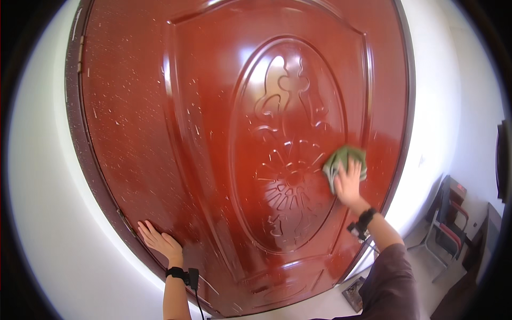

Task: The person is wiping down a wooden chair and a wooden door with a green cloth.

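A glossy reddish-brown panelled door (pixel 216 120) fills most of the view, with a raised oval moulding and a carved flower pattern in its middle. Pale specks and streaks mark its surface, most thickly on the left side. My right hand (pixel 349 182) presses a folded green cloth (pixel 345 158) flat against the door at the oval's right edge; hand and cloth look slightly blurred. Low on the left, near the hinge side, my left hand (pixel 160 242) rests against the door with its fingers apart and nothing in it. Each wrist wears a black strap with a small device.
A dark door frame (pixel 76 100) borders the door, with a hinge (pixel 127 222) near my left hand. Right of the door, a metal-framed chair (pixel 450 232) stands by the white wall, a box (pixel 457 191) behind it. A dark flat object (pixel 354 294) lies on the floor.
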A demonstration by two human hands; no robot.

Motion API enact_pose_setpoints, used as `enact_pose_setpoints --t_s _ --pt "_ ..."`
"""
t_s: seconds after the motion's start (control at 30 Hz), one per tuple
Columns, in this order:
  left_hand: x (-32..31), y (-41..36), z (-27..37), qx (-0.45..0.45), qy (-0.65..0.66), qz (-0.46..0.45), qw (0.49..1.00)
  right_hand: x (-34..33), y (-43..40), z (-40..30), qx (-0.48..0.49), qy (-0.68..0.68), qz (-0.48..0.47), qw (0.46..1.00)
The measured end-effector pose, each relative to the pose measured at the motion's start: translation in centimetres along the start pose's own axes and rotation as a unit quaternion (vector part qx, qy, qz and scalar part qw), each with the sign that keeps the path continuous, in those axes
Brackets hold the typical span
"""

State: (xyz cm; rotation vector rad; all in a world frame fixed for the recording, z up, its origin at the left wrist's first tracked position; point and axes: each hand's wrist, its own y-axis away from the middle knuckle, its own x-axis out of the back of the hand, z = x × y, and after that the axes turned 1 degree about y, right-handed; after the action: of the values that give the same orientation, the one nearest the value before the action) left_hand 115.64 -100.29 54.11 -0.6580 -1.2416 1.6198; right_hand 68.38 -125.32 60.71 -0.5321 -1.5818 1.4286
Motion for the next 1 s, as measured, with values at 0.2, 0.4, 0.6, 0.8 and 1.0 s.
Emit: enact_pose_setpoints --t_s 0.2,0.4,0.6,0.8,1.0 --pt "0.2 0.0 -0.4 -0.003 -0.026 0.019 0.999 -3.3 17.3 -2.2 0.120 -0.003 -0.232 0.965" --pt "0.0 -0.1 0.2 0.000 -0.026 0.023 0.999 -4.5 20.3 -3.9 0.210 -0.024 -0.244 0.947" --pt "0.1 -0.1 0.5 0.008 -0.027 0.017 0.999 -2.3 9.8 -4.0 0.276 -0.012 -0.085 0.957" --pt "0.0 -0.1 -0.1 0.042 -0.065 -0.003 0.997 2.1 -6.0 -5.7 0.272 -0.006 0.001 0.962" --pt "-0.3 -0.2 -0.4 0.015 -0.035 0.019 0.999 7.0 -22.2 -7.9 0.262 0.048 0.122 0.956"
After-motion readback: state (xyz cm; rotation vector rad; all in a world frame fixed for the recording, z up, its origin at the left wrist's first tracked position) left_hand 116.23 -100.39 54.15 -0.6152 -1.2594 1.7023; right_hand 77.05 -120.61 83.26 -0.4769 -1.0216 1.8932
